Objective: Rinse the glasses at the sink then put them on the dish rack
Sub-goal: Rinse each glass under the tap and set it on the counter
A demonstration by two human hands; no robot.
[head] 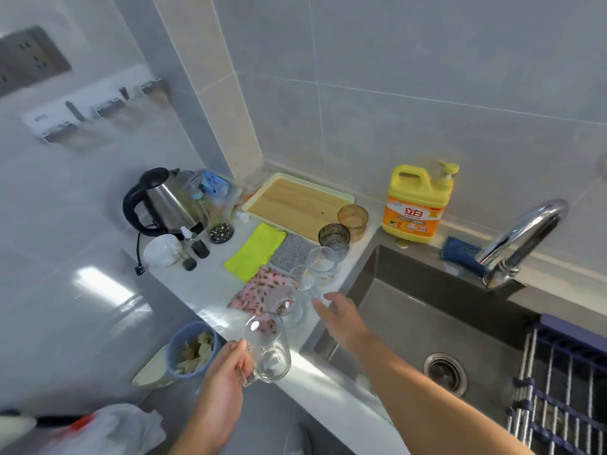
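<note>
Glass mug [266, 353], clear and smooth-walled, gripped by its handle in the left hand [226, 372] at the near edge of the pale glossy counter [197, 284], left of the sink [410, 284].

Right hand [341, 318] open, fingers straight, holding nothing, stretched toward a row of clear glasses [285, 305] at the edge of a pink flowered cloth [256, 289]. Farther along, a smoky grey glass [334, 238] and an amber glass [353, 218], both round and patterned. To the right, a square matte steel basin with a round drain [445, 372], a curved chrome tap [522, 238], and at near right a dish rack [558, 389] of thin metal rods with dark blue bars. At the far wall, a yellow plastic detergent jug [417, 205].
</note>
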